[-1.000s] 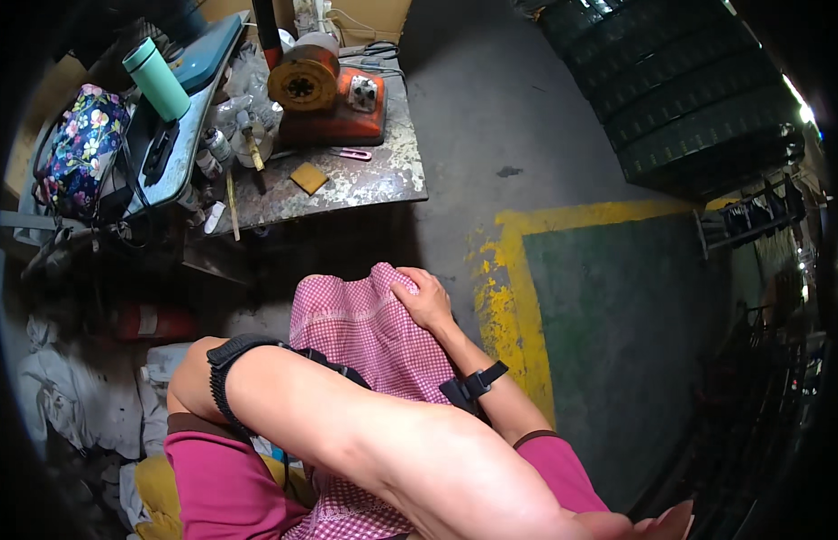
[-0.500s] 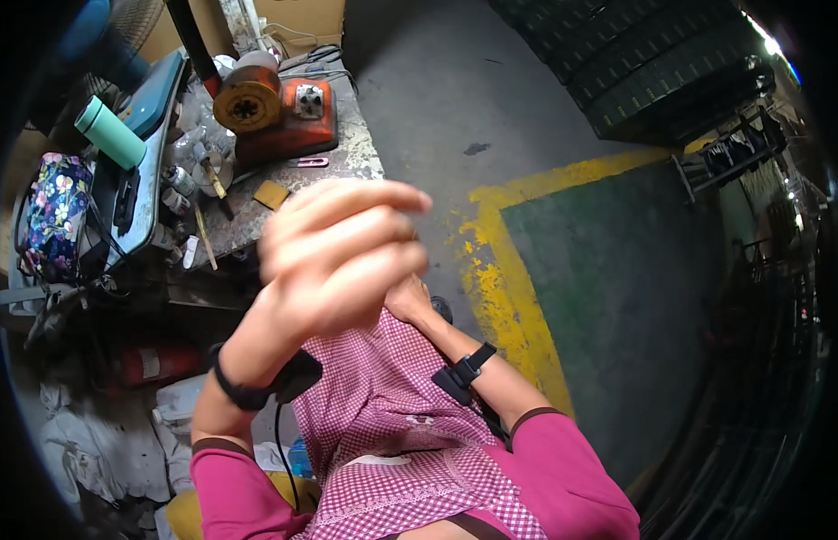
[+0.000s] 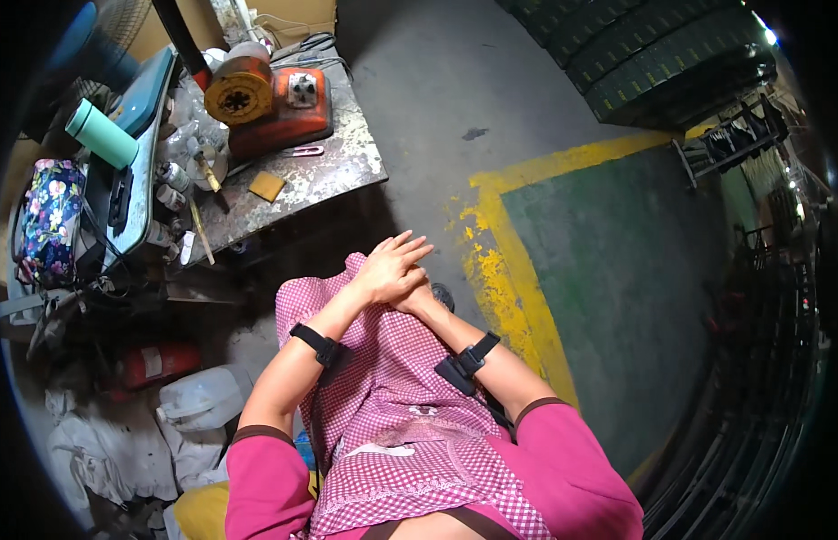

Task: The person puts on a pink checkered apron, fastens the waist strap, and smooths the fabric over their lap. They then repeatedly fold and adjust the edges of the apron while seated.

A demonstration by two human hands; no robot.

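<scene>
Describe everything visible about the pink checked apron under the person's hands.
The apron is pink-and-white gingham cloth, soft and creased. It covers the person's front and lap, over a plain pink short-sleeved top, and a sewn seam or pocket edge shows low on it. Its far edge hangs toward the concrete floor. The left hand lies over the right hand, both resting on the apron's far part; the forearms, each with a black wrist strap, lie across it.
</scene>
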